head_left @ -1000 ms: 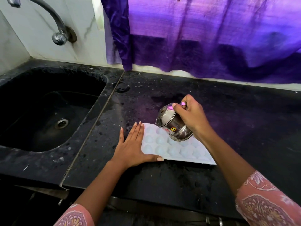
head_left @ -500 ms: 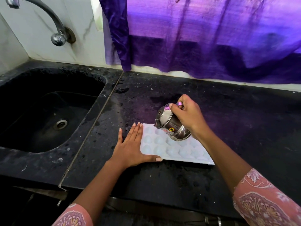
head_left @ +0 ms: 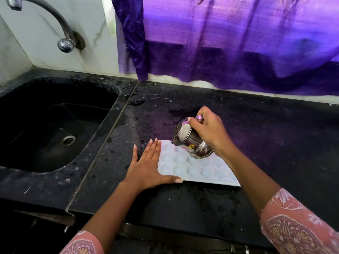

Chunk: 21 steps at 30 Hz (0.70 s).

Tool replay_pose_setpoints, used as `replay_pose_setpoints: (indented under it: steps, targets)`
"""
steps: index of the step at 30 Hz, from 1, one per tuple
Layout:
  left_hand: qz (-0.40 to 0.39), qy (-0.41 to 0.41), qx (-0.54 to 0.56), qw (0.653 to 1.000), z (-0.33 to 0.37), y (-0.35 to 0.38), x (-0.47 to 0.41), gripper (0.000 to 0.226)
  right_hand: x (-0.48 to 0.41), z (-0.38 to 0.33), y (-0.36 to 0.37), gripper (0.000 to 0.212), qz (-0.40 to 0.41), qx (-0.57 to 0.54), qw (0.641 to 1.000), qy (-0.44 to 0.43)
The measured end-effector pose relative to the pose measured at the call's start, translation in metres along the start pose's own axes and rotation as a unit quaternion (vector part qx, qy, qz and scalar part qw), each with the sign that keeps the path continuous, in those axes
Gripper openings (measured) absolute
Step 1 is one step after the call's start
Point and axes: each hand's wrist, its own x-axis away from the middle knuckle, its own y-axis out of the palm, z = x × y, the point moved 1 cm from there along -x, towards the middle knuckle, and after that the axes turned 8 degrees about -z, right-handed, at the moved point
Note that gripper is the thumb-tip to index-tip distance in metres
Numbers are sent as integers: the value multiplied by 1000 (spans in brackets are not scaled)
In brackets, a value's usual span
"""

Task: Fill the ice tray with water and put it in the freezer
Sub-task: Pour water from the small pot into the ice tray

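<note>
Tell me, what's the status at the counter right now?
Left hand flat against the ice tray, bracing its left end. Right hand grips a steel kettle, tipped spout-down over the tray. Nothing blocks the pour.

White, faintly blue, for the ice tray (head_left: 183,166). Shiny silver for the steel kettle (head_left: 185,136), with a round yellow sticker (head_left: 191,146) bearing a black 3 and some red label. Black with pale speckles for the worktop (head_left: 183,204); black for the sink (head_left: 45,96) too. Purple for the curtain (head_left: 229,43), lighter above, darker below. Pink with white and tan floral print for the sleeves (head_left: 297,228).
</note>
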Motion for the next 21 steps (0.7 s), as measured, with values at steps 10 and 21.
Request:
replay_pose_setpoints:
  steps: [10,21]
  targets:
    - [-3,0,-5,1000,0,-1,1,132,0,-3,-1,27,-4,-1,1000,2]
    - [-9,-4,-7,1000,0,-3,1,133,-3,-5,0,31,0,4,1000,1]
